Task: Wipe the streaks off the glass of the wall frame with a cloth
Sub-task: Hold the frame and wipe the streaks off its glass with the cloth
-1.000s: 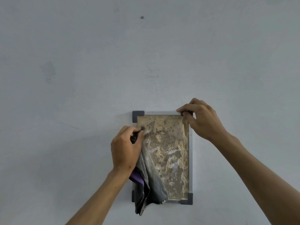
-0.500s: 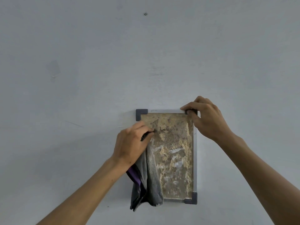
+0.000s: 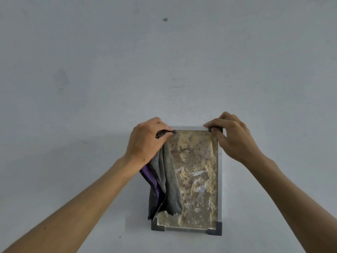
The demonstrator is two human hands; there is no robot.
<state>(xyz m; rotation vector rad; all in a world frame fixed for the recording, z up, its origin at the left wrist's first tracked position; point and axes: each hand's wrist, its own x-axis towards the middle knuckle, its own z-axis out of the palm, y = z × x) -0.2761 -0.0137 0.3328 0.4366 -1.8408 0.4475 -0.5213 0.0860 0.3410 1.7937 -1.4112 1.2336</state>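
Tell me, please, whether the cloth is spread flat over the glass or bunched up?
Bunched. The left hand grips the cloth at the frame's top left corner, and the rest hangs in loose folds.

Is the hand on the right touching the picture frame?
Touching. The head view shows the right hand pinching the wall frame at its top right corner, fingers above and thumb on the front.

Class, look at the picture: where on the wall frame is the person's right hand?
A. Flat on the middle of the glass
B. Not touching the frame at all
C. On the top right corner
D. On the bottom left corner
C: the right hand grips the dark top right corner of the wall frame, while the left hand holds the cloth at the top left.
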